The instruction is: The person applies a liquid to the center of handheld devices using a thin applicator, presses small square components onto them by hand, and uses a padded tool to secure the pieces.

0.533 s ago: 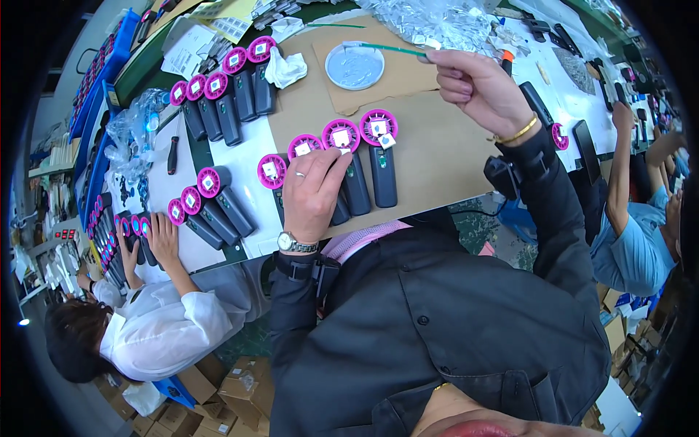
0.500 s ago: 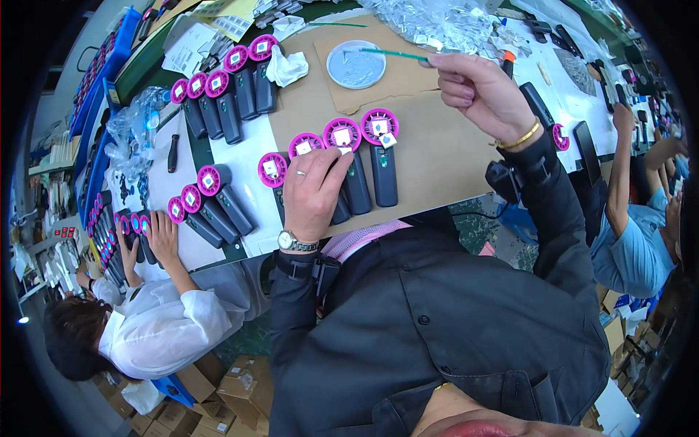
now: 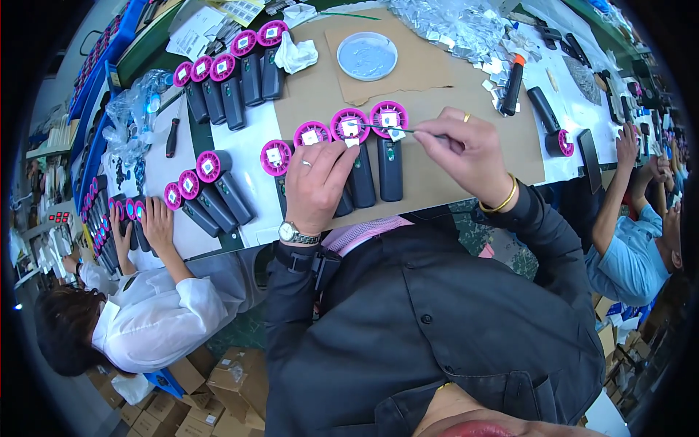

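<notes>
Left fingers (image 3: pixel 338 169) partly hide a handle (image 3: pixel 345 206); stick (image 3: pixel 397 130) tip indistinct.

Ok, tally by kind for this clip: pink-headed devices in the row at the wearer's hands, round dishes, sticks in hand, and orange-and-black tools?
Pink-headed devices in that row: 4
Round dish: 1
Stick in the right hand: 1
Orange-and-black tool: 1
Total: 7

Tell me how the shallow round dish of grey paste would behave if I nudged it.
The shallow round dish would probably slide rather than tip, being wide and low. The cardboard sheet beneath it may add a little drag. The grey paste shows smeared streaks, so it likely clings rather than sloshes.
</notes>
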Demonstrator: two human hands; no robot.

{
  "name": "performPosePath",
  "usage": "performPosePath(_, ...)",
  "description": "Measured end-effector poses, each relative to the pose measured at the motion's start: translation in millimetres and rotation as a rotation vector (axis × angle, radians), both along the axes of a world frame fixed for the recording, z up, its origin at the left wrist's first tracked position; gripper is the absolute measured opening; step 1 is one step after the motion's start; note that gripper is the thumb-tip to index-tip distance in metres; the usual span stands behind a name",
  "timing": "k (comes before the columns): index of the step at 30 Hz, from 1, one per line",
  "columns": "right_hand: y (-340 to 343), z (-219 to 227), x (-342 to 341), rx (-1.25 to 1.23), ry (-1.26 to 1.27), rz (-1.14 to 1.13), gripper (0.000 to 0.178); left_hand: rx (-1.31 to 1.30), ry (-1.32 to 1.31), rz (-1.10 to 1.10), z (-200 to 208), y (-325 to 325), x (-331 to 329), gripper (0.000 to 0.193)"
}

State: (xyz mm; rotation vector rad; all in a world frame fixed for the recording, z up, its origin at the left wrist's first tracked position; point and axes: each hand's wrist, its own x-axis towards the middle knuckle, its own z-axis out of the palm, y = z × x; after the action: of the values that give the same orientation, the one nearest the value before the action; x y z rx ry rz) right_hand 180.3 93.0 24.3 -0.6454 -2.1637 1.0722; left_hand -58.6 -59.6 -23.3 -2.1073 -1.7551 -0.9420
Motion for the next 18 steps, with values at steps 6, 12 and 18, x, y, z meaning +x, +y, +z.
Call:
performPosePath(6, 1.1, -1.0, -6.4, 0.546, -0.011, 0.157, 0.028, -0.022, -0.022, -0.043, 1.0, -0.2, -2.3, 0.033)
performPosePath(12, 0.9, -0.8, -8.4, 0.863, -0.065, 0.277, 0.037, -0.022, -0.040, -0.059, -0.5, -0.4, -3.1, 0.034)
performPosePath(18, 1.4, -0.9, -6.6, 0.869, -0.067, 0.304, 0.040, -0.026, -0.052, -0.063, 1.0, -0.5, -4.5, 0.034)
